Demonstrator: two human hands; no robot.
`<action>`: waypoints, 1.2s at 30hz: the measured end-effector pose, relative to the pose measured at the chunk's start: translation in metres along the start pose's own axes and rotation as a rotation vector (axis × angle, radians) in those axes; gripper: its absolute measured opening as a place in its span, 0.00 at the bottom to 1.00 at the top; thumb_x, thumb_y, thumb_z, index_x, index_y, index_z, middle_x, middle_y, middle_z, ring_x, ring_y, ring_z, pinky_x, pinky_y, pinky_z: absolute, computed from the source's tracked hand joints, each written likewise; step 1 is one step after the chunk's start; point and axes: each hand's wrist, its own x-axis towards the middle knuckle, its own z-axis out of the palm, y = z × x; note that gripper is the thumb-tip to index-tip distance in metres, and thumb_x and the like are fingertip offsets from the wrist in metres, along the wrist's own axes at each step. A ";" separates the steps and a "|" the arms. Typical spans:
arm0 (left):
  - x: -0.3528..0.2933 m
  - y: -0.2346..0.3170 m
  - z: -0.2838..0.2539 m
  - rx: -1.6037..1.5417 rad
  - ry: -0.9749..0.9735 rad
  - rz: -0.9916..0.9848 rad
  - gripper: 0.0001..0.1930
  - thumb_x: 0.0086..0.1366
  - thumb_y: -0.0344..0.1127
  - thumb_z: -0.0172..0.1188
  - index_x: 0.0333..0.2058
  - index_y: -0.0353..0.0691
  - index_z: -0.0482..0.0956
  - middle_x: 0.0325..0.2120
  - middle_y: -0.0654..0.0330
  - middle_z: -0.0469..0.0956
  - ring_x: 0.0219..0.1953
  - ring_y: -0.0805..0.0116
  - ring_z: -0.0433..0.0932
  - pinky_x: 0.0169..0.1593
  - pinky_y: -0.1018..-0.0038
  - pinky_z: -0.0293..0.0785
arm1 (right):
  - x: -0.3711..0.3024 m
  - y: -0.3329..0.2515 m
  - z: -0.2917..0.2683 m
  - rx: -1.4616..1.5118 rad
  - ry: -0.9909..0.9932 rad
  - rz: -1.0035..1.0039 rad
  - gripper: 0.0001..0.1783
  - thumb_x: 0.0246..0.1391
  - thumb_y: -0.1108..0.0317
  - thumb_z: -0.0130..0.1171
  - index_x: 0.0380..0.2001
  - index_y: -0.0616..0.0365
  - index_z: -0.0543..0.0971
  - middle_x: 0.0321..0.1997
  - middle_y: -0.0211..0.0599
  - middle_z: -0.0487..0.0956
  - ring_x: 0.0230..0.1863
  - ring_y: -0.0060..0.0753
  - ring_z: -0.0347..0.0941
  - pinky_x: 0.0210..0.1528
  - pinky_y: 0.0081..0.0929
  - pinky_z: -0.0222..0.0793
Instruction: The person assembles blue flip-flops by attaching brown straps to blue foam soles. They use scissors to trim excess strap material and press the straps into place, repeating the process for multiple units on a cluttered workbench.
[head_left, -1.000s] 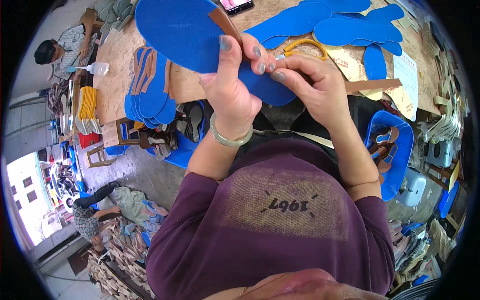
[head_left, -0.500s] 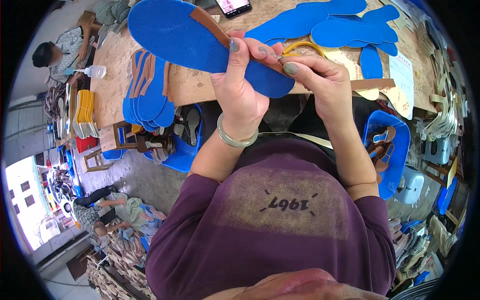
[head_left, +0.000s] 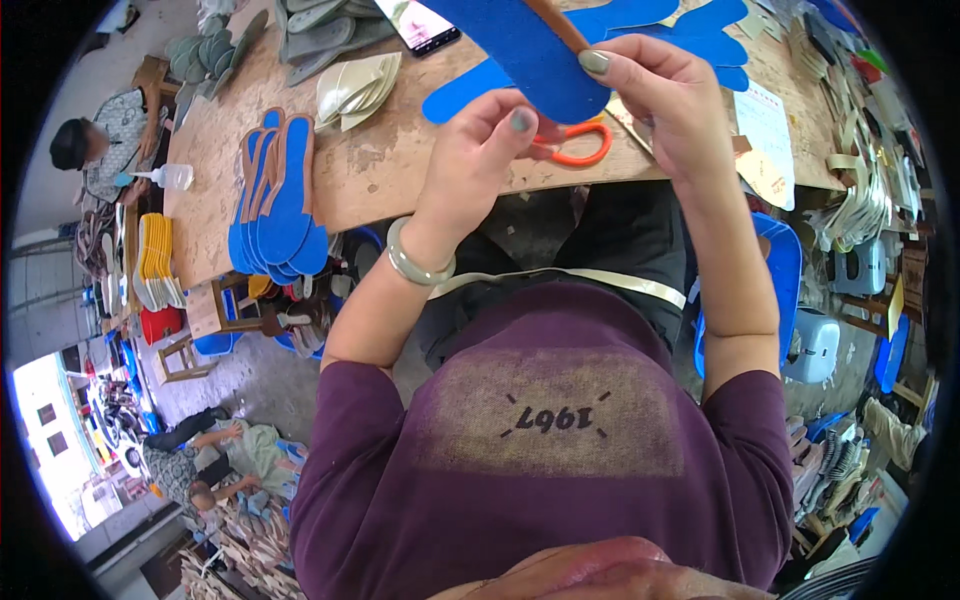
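A blue insole (head_left: pixel 520 55) is held up over the table, its upper part cut off by the picture's top edge. Along its right edge runs a narrow brown strip (head_left: pixel 558 25). My right hand (head_left: pixel 675 100) pinches that strip against the insole, thumb on top. My left hand (head_left: pixel 480 150) is closed beside the insole's rounded near end. Its fingertips are partly hidden, so what they grip is unclear. Just past them shows the orange handle of a pair of scissors (head_left: pixel 603 148); I cannot tell whether my left fingers touch it.
Brown-edged blue insoles (head_left: pixel 285 200) overlap at the table's left edge. More blue insoles (head_left: pixel 715 45) lie at the far right. Cream pieces (head_left: pixel 355 90), a phone (head_left: pixel 425 35) and a paper sheet (head_left: pixel 765 130) are on the table. Another person (head_left: pixel 120 140) sits at left.
The insole has moved up and turned steeper. My left hand has shifted to its near end, my right hand up along its strip. An orange scissor handle shows instead of a yellow ring.
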 end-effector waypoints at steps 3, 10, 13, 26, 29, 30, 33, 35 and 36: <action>-0.001 -0.006 -0.002 0.216 0.074 0.076 0.16 0.64 0.42 0.58 0.39 0.34 0.73 0.35 0.59 0.76 0.39 0.70 0.76 0.39 0.75 0.74 | -0.005 0.007 0.010 0.055 0.105 -0.057 0.11 0.51 0.67 0.64 0.34 0.64 0.81 0.30 0.28 0.80 0.32 0.14 0.72 0.35 0.14 0.67; 0.012 -0.007 0.031 1.288 0.189 0.918 0.10 0.53 0.29 0.67 0.36 0.39 0.82 0.26 0.59 0.75 0.32 0.63 0.73 0.37 0.68 0.69 | -0.015 0.031 -0.002 -0.467 0.226 -0.338 0.11 0.52 0.66 0.61 0.35 0.62 0.82 0.31 0.31 0.81 0.33 0.19 0.75 0.37 0.19 0.71; 0.019 -0.019 0.025 1.385 0.168 0.967 0.09 0.54 0.30 0.67 0.36 0.40 0.83 0.31 0.57 0.78 0.36 0.59 0.75 0.43 0.65 0.70 | -0.018 0.033 0.000 0.045 0.263 0.006 0.14 0.49 0.60 0.63 0.30 0.61 0.82 0.28 0.32 0.79 0.32 0.19 0.73 0.35 0.22 0.71; 0.059 -0.034 0.050 1.339 -0.004 1.112 0.06 0.60 0.28 0.62 0.34 0.35 0.75 0.30 0.57 0.74 0.34 0.58 0.73 0.37 0.63 0.69 | -0.038 0.015 -0.016 0.082 0.485 -0.097 0.06 0.46 0.72 0.63 0.24 0.66 0.80 0.23 0.32 0.80 0.25 0.17 0.73 0.28 0.17 0.69; 0.059 -0.035 0.049 1.343 -0.017 1.078 0.06 0.62 0.27 0.58 0.37 0.34 0.74 0.34 0.55 0.73 0.38 0.56 0.73 0.40 0.62 0.67 | -0.035 0.017 -0.013 0.144 0.516 -0.126 0.07 0.43 0.72 0.65 0.22 0.66 0.80 0.21 0.34 0.79 0.24 0.18 0.73 0.27 0.18 0.69; 0.060 -0.036 0.047 1.331 -0.005 1.078 0.05 0.62 0.27 0.58 0.37 0.34 0.74 0.34 0.55 0.73 0.38 0.55 0.73 0.40 0.62 0.67 | -0.035 0.017 -0.012 0.170 0.530 -0.137 0.07 0.42 0.72 0.65 0.21 0.66 0.80 0.20 0.34 0.79 0.23 0.18 0.73 0.26 0.19 0.68; 0.059 -0.035 0.041 1.300 0.029 1.095 0.05 0.62 0.27 0.58 0.36 0.34 0.75 0.34 0.54 0.74 0.37 0.55 0.73 0.41 0.62 0.68 | -0.032 0.019 -0.008 0.135 0.498 -0.144 0.07 0.46 0.72 0.64 0.25 0.67 0.80 0.23 0.32 0.79 0.24 0.17 0.73 0.27 0.17 0.69; 0.057 -0.033 0.037 1.270 0.037 1.128 0.04 0.62 0.27 0.58 0.35 0.34 0.75 0.33 0.54 0.74 0.37 0.55 0.73 0.40 0.62 0.68 | -0.031 0.019 -0.005 0.155 0.500 -0.143 0.07 0.46 0.72 0.64 0.24 0.67 0.80 0.22 0.32 0.80 0.24 0.16 0.73 0.28 0.17 0.69; 0.056 -0.031 0.035 1.293 0.021 1.147 0.04 0.62 0.27 0.58 0.35 0.34 0.75 0.33 0.54 0.74 0.37 0.55 0.73 0.40 0.62 0.69 | -0.031 0.019 -0.003 0.164 0.503 -0.144 0.07 0.45 0.72 0.64 0.24 0.67 0.80 0.22 0.32 0.80 0.24 0.16 0.73 0.28 0.17 0.69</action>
